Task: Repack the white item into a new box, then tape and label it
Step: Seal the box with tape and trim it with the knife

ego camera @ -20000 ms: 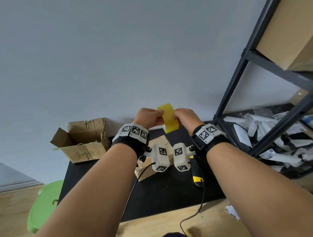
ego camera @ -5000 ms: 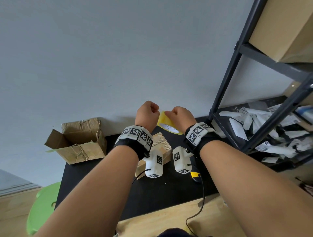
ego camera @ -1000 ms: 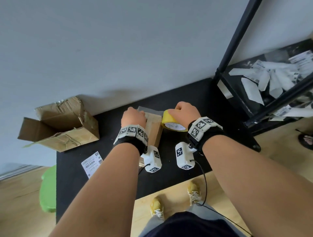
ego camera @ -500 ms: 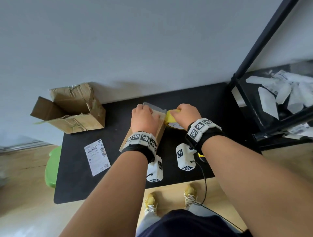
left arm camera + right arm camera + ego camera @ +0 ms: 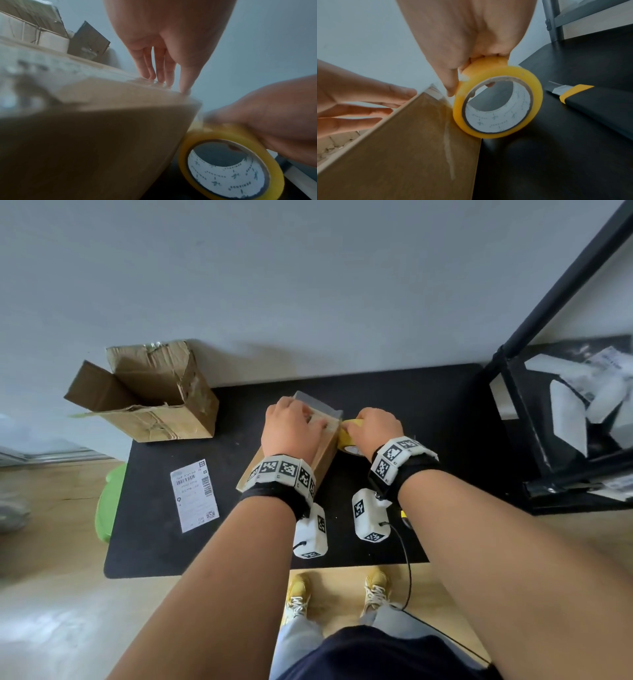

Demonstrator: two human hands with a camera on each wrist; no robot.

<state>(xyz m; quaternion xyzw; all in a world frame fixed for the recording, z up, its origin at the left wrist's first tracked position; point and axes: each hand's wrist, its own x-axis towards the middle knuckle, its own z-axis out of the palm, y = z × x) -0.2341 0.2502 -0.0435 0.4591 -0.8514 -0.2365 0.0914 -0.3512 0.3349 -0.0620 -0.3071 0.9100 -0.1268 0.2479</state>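
A pale grey wall [image 5: 274, 285] backs a black worktop [image 5: 428, 412] standing on a wooden floor [image 5: 51, 594], with a black metal shelf rack [image 5: 534, 419] to the right. At the worktop's far left corner sits an opened, battered cardboard box [image 5: 147, 402]. The new brown box [image 5: 399, 148] lies mid-worktop under the left hand [image 5: 291, 429], whose straight fingers [image 5: 159, 67] press flat on the clear tape over its top edge. Touching the box's right side is the yellow tape roll [image 5: 498, 105], which the right hand [image 5: 376, 429] holds in a curled grip. A printed label [image 5: 194, 494] lies flat left of the box. A yellow-and-black utility knife [image 5: 587, 100] rests right of the roll.
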